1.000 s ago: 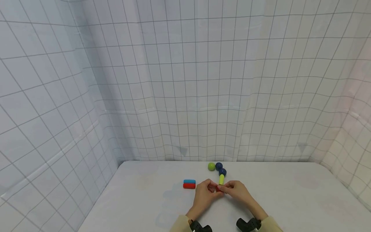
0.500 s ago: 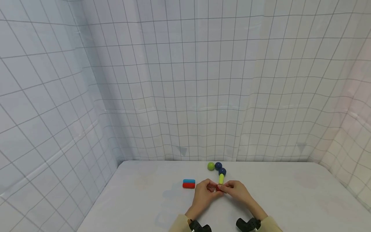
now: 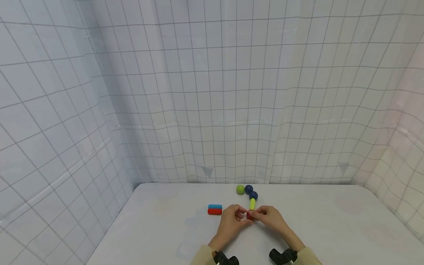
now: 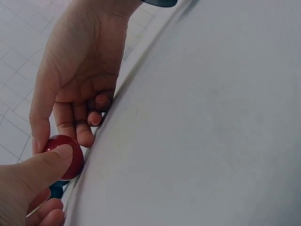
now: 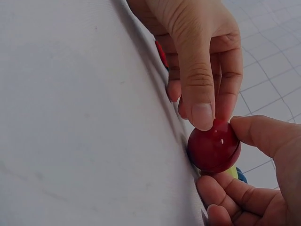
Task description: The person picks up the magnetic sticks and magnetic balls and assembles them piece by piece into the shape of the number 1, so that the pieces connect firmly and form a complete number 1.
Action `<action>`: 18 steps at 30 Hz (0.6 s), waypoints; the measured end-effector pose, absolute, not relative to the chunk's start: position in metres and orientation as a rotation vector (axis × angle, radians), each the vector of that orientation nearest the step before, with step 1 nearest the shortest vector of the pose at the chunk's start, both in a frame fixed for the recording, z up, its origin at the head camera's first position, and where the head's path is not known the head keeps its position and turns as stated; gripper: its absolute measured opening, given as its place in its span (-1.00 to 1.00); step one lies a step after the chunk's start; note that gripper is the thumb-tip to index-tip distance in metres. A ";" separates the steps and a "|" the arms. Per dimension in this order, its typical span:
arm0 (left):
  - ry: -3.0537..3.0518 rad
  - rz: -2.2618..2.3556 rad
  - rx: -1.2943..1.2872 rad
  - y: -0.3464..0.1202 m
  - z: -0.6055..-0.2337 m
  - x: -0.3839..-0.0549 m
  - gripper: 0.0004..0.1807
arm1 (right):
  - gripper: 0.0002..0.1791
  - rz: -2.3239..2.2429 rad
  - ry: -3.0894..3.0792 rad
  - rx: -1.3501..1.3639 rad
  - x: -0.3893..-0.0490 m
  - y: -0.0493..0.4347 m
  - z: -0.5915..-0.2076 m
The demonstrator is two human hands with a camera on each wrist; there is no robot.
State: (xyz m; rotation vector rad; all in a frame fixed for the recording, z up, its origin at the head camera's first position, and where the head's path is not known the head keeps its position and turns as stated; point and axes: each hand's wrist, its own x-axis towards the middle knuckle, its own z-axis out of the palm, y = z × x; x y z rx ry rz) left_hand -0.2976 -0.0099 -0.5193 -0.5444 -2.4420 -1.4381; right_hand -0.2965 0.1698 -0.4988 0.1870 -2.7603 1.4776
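Clearly, both hands meet on the red ball (image 5: 212, 149), which I find at 5 o'clock from the centre of my head view. Placed at the ball's 3 o'clock, the right hand (image 3: 271, 218) has its grip pinching it between thumb and finger. From 9 o'clock, the left hand (image 3: 230, 221) has its grip on the same ball, thumb and fingertips set against it. I cannot tell whether the ball bears on the white worktop (image 3: 331, 221) or is held just above. At its 12 o'clock I see a yellow-green rod (image 3: 253, 203), its far end at a dark blue ball (image 3: 253, 195); a second dark blue ball (image 3: 248, 189) sits against that one at about 11 o'clock, with a green ball (image 3: 240, 189) just beside the second at 9 o'clock. Near the left hand, at its 10 o'clock, a red cylinder (image 3: 214, 212) and a blue cylinder (image 3: 215, 206) lie side by side, the blue at the red's 12 o'clock. Beyond everything, from 9 round to 3 o'clock, I have white gridded sheets (image 3: 212, 92).
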 end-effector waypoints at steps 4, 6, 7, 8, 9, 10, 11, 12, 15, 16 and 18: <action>-2.457 -1.374 -0.570 -0.016 -0.519 -0.297 -0.68 | -0.64 1.477 -2.769 0.185 -0.298 0.170 -0.500; -2.467 -1.348 -0.574 -0.020 -0.517 -0.296 -0.69 | -0.63 1.473 -2.773 0.181 -0.299 0.170 -0.501; -2.475 -1.328 -0.574 -0.022 -0.516 -0.296 -0.69 | -0.63 1.472 -2.775 0.174 -0.299 0.170 -0.502; -2.484 -1.305 -0.570 -0.025 -0.514 -0.296 -0.69 | -0.63 1.472 -2.778 0.169 -0.299 0.170 -0.502; -2.490 -1.285 -0.566 -0.027 -0.512 -0.295 -0.70 | -0.63 1.470 -2.778 0.164 -0.299 0.170 -0.502; -2.490 -1.272 -0.567 -0.030 -0.510 -0.295 -0.70 | -0.63 1.468 -2.778 0.159 -0.299 0.169 -0.502; -2.489 -1.256 -0.566 -0.033 -0.508 -0.295 -0.71 | -0.64 1.469 -2.777 0.153 -0.299 0.169 -0.502; -2.486 -1.246 -0.567 -0.036 -0.507 -0.295 -0.71 | -0.64 1.467 -2.776 0.150 -0.298 0.169 -0.501; -2.467 -1.234 -0.573 -0.044 -0.502 -0.295 -0.72 | -0.65 1.455 -2.778 0.139 -0.298 0.168 -0.501; -2.460 -1.225 -0.575 -0.047 -0.502 -0.295 -0.72 | -0.65 1.451 -2.780 0.133 -0.298 0.168 -0.501; -2.452 -1.184 -0.573 -0.052 -0.501 -0.296 -0.73 | -0.66 1.443 -2.783 0.123 -0.297 0.167 -0.501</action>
